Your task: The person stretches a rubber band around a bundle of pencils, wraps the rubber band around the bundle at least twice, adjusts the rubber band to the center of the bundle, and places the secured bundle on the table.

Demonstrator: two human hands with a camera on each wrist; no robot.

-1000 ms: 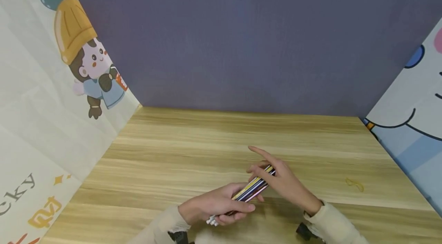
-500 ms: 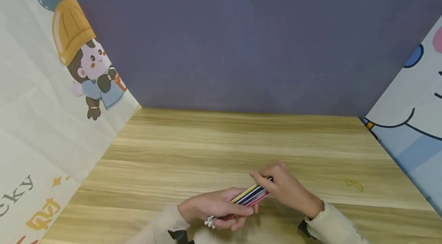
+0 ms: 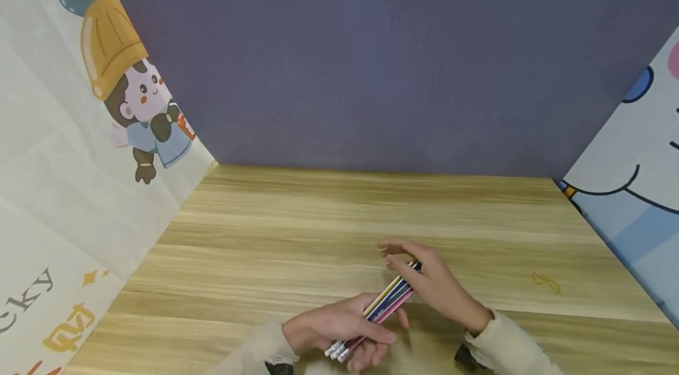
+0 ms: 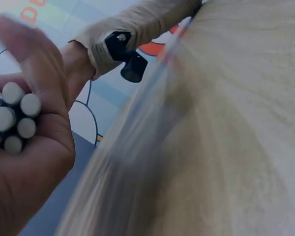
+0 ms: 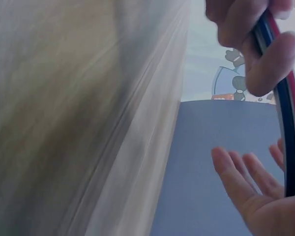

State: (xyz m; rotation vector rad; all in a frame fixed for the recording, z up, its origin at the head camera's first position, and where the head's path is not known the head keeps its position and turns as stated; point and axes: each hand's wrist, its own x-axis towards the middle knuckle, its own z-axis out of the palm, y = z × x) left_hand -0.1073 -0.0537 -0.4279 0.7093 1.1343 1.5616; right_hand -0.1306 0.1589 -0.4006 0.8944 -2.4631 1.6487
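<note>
A bundle of several pencils [image 3: 394,298], in yellow, dark blue and pink-red, lies slantwise in my left hand [image 3: 339,323], whose fingers and thumb grip it near the lower end. White eraser ends [image 4: 3,118] cluster at the palm in the left wrist view. At the upper end of the bundle is my right hand [image 3: 442,288]; its fingers are loosely extended past the pencils and the tips meet its palm. The right wrist view shows those spread fingers [image 5: 236,184] beside the blue and red shafts.
A thin yellow rubber band [image 3: 546,282] lies on the wood-grain table [image 3: 297,216] to the right. A dark panel [image 3: 371,62] closes off the back. Printed cartoon sheets hang at left [image 3: 48,145] and right [image 3: 631,180].
My right hand closed round the upper pencil ends half a second ago, then its fingers loosened and lifted again. My left hand keeps its grip, shifting slightly right and down.
</note>
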